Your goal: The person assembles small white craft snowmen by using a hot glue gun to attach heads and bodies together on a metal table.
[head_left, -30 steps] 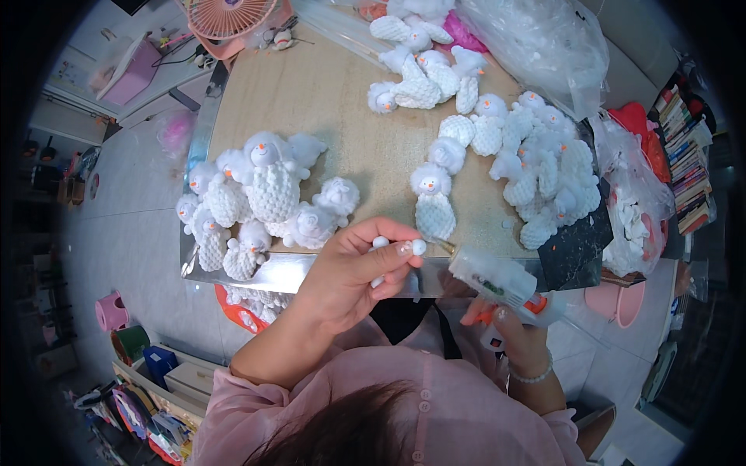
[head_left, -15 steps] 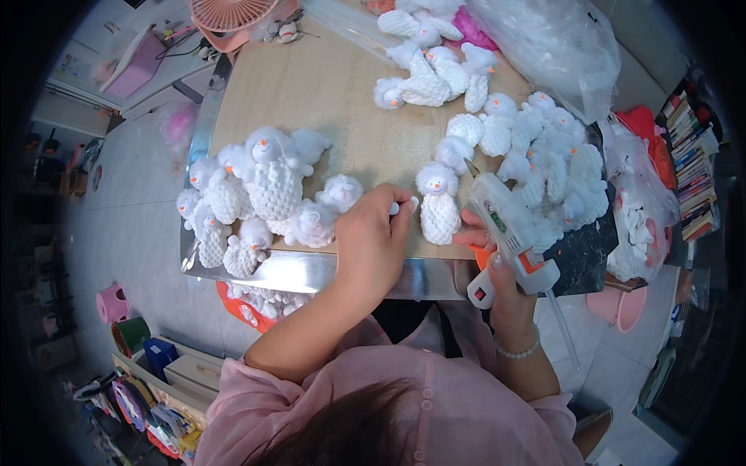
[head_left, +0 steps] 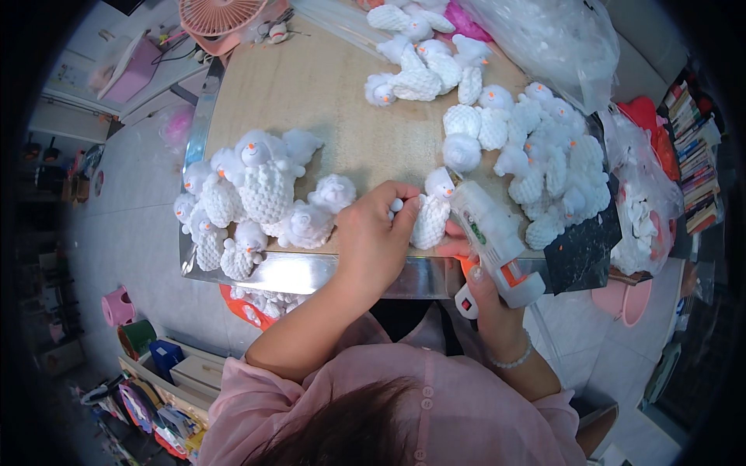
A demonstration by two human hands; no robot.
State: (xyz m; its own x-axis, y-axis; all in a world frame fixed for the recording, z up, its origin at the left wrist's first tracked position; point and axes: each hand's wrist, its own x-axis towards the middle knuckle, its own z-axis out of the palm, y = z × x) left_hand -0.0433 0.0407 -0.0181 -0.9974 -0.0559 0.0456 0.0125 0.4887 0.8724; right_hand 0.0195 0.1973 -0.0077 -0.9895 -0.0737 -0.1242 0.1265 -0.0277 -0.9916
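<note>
My right hand (head_left: 497, 311) grips a white, semi-clear hot glue gun (head_left: 493, 233) with an orange trigger, and its fingertips reach the lower side of a snowman doll (head_left: 431, 220). That doll is white and knitted, with a fluffy head and orange nose, and leans to the right on the board. The gun's tip is at the doll's head and neck; whether it touches cannot be made out. My left hand (head_left: 373, 237) is closed in a pinch just left of the doll. A small white rounded piece (head_left: 396, 206) shows between its thumb and fingers.
Finished-looking snowman dolls (head_left: 264, 190) crowd the board's left side, with another heap of white dolls (head_left: 548, 155) on the right. More lie at the back beside a clear plastic bag (head_left: 544, 46). A pink fan (head_left: 221, 19) stands far left. The table (head_left: 311, 276) has a shiny metal edge.
The glue gun has shifted left and its tip now meets the upright doll's head area. The doll has moved left, tilting toward the gun. My left hand stays nearly still.
</note>
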